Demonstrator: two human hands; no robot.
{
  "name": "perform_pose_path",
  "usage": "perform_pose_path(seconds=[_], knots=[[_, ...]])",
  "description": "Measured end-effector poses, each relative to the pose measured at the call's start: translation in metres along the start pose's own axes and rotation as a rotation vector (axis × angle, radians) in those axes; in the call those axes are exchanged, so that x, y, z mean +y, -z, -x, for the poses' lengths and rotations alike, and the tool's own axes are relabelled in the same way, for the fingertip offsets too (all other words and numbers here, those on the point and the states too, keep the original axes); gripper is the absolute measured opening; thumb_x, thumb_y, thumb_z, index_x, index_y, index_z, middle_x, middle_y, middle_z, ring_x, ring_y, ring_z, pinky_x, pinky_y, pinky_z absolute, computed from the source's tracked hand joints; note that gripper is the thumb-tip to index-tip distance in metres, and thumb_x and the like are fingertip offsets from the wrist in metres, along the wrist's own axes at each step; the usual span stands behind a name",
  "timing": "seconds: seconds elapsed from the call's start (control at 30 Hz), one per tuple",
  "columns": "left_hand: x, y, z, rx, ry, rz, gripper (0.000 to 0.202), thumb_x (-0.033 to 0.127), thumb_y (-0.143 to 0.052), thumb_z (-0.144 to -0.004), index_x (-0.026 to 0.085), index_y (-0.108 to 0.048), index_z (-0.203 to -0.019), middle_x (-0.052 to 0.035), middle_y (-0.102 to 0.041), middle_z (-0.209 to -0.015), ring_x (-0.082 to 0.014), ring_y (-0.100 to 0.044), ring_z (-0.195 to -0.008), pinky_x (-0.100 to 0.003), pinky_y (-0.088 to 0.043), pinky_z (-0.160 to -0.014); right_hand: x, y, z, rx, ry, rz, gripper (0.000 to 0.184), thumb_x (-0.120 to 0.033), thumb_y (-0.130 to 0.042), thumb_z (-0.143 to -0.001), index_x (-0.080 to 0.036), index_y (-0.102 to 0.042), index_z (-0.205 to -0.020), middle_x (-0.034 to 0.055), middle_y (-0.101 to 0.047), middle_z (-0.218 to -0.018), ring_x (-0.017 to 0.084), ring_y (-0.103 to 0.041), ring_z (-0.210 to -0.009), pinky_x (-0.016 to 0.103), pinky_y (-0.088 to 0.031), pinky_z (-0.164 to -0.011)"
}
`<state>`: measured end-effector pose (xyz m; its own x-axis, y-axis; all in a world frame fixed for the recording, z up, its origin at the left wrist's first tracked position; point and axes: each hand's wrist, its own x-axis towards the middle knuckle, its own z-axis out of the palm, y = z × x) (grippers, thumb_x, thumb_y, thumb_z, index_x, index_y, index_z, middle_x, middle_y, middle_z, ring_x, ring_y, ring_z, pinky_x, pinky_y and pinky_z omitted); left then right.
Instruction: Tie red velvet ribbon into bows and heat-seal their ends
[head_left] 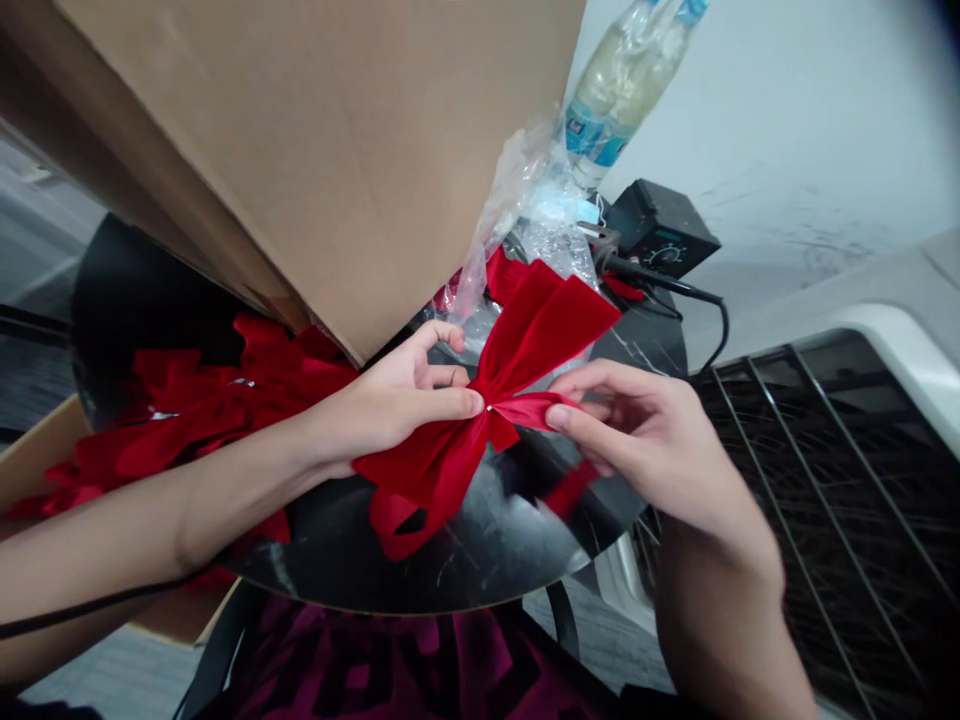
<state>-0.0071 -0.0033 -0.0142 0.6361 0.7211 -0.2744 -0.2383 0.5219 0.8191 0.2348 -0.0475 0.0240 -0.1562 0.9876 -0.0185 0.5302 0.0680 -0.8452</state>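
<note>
A red velvet bow (544, 325) is held over the round black table (330, 560). My left hand (420, 390) pinches it close to its gathered middle, thumb on top. Between the thumb and fingers of my right hand (626, 425) is a strip of red ribbon (529, 408) that runs out from the bow's centre. One loop and the tails hang down at the lower left of the bow. Under my right hand a loose red ribbon end (570, 488) looks blurred. More red bows (217, 400) lie in a heap beside my left forearm.
A tall cardboard box (315, 130) stands on the table at the back left. Behind the bow are clear plastic wrap (517, 190), bottles (622, 90) and a black box with a dial (664, 230) and cable. A heater-like grille (840, 480) is at the right. An open carton (45, 450) sits low at left.
</note>
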Motion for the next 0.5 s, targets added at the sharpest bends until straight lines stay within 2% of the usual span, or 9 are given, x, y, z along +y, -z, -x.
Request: perform_pose_path(seconds=[0.03, 0.07, 0.13, 0.17, 0.2, 0.23, 0.27, 0.37, 0.5], knots=[[0.000, 0.001, 0.000, 0.011, 0.020, -0.003, 0.046, 0.015, -0.078, -0.085, 0.028, -0.040, -0.107, 0.0059, -0.067, -0.079, -0.0127, -0.068, -0.059, -0.022, -0.055, -0.056, 0.001, 0.009, 0.001, -0.010, -0.003, 0.138, 0.021, -0.042, -0.075, -0.094, -0.021, -0.076, -0.093, 0.0003, -0.074, -0.075, 0.013, -0.062, -0.056, 0.027, -0.047, -0.052], [0.001, 0.001, 0.000, 0.026, 0.041, -0.004, 0.045, 0.015, -0.077, -0.085, 0.028, -0.040, -0.106, 0.0051, -0.068, -0.079, -0.0116, -0.066, -0.056, -0.020, -0.052, -0.054, 0.002, 0.017, 0.003, 0.037, 0.025, 0.303, 0.017, -0.038, -0.073, -0.096, -0.021, -0.077, -0.096, 0.0020, -0.076, -0.081, 0.016, -0.067, -0.063, 0.030, -0.051, -0.059], [0.002, 0.001, 0.000, 0.052, 0.080, 0.003, 0.043, 0.016, -0.077, -0.086, 0.028, -0.040, -0.106, 0.0032, -0.071, -0.082, -0.0102, -0.062, -0.054, -0.019, -0.050, -0.052, 0.003, 0.028, 0.010, 0.294, 0.134, 0.620, 0.012, -0.025, -0.069, -0.097, -0.024, -0.078, -0.105, 0.0051, -0.079, -0.099, 0.023, -0.073, -0.085, 0.038, -0.056, -0.081], [0.002, 0.001, 0.000, 0.066, 0.091, 0.009, 0.043, 0.017, -0.077, -0.086, 0.028, -0.041, -0.106, 0.0026, -0.071, -0.082, -0.0102, -0.062, -0.054, -0.019, -0.051, -0.053, 0.002, 0.030, 0.016, 0.426, 0.212, 0.698, 0.017, -0.019, -0.069, -0.095, -0.025, -0.077, -0.109, 0.0061, -0.078, -0.104, 0.026, -0.073, -0.091, 0.042, -0.055, -0.087], [0.002, 0.001, 0.000, 0.077, 0.101, 0.014, 0.043, 0.017, -0.077, -0.085, 0.028, -0.041, -0.106, 0.0020, -0.072, -0.083, -0.0105, -0.063, -0.055, -0.020, -0.052, -0.054, 0.001, 0.028, 0.021, 0.496, 0.296, 0.695, 0.024, -0.016, -0.070, -0.093, -0.026, -0.075, -0.114, 0.0068, -0.077, -0.107, 0.027, -0.072, -0.094, 0.043, -0.055, -0.090], [0.003, 0.001, 0.000, 0.081, 0.111, 0.019, 0.043, 0.018, -0.078, -0.085, 0.028, -0.041, -0.106, 0.0015, -0.073, -0.084, -0.0111, -0.064, -0.055, -0.021, -0.052, -0.055, -0.002, 0.024, 0.027, 0.488, 0.382, 0.638, 0.031, -0.014, -0.073, -0.090, -0.026, -0.073, -0.119, 0.0074, -0.076, -0.109, 0.027, -0.072, -0.095, 0.042, -0.056, -0.090], [0.003, 0.001, 0.000, 0.081, 0.121, 0.023, 0.043, 0.018, -0.079, -0.085, 0.028, -0.042, -0.106, 0.0013, -0.073, -0.084, -0.0120, -0.066, -0.056, -0.021, -0.053, -0.055, -0.004, 0.018, 0.031, 0.414, 0.457, 0.563, 0.037, -0.014, -0.077, -0.088, -0.025, -0.071, -0.123, 0.0081, -0.075, -0.112, 0.026, -0.071, -0.097, 0.041, -0.057, -0.090], [0.003, 0.000, 0.000, 0.065, 0.137, 0.036, 0.044, 0.021, -0.081, -0.085, 0.028, -0.043, -0.106, 0.0020, -0.073, -0.083, -0.0145, -0.070, -0.061, -0.022, -0.054, -0.058, -0.007, -0.006, 0.032, 0.125, 0.631, 0.492, 0.049, -0.015, -0.082, -0.087, -0.021, -0.066, -0.133, 0.0114, -0.071, -0.122, 0.025, -0.071, -0.105, 0.037, -0.061, -0.091], [0.004, 0.000, 0.000, 0.056, 0.163, 0.033, 0.048, 0.020, -0.085, -0.082, 0.027, -0.046, -0.109, 0.0026, -0.073, -0.083, -0.0142, -0.071, -0.064, -0.023, -0.057, -0.062, 0.002, -0.022, 0.013, 0.119, 0.766, 0.494, 0.031, -0.007, -0.074, -0.093, -0.019, -0.070, -0.121, 0.0090, -0.073, -0.114, 0.019, -0.072, -0.093, 0.032, -0.062, -0.080]])
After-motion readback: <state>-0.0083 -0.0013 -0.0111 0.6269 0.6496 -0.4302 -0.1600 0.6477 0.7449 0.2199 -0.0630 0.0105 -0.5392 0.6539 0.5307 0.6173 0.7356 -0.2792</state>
